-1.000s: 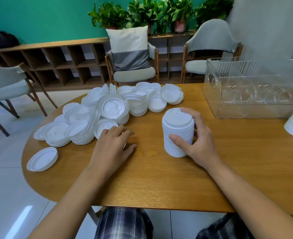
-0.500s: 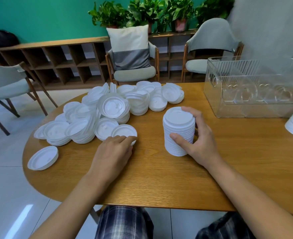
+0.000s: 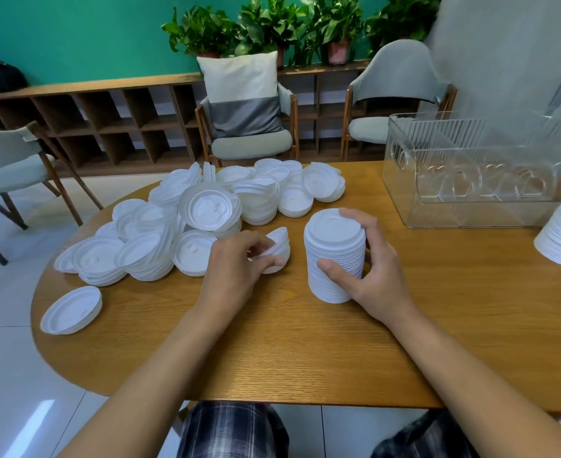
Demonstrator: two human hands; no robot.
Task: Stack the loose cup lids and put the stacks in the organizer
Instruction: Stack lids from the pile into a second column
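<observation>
Gripping the tall stack [image 3: 333,256] at frame centre, the right hand [image 3: 371,269] steadies it on the desk [image 3: 305,342]; the left hand [image 3: 239,266] pinches one lid [image 3: 277,247], tilted, just left of the stack; set down crooked, that lid may fail to nest and the column could lean or topple; the clear organizer [image 3: 464,173] waits at upper right; half a second earlier the lid lay flat under the left hand, farther from the stack.
</observation>
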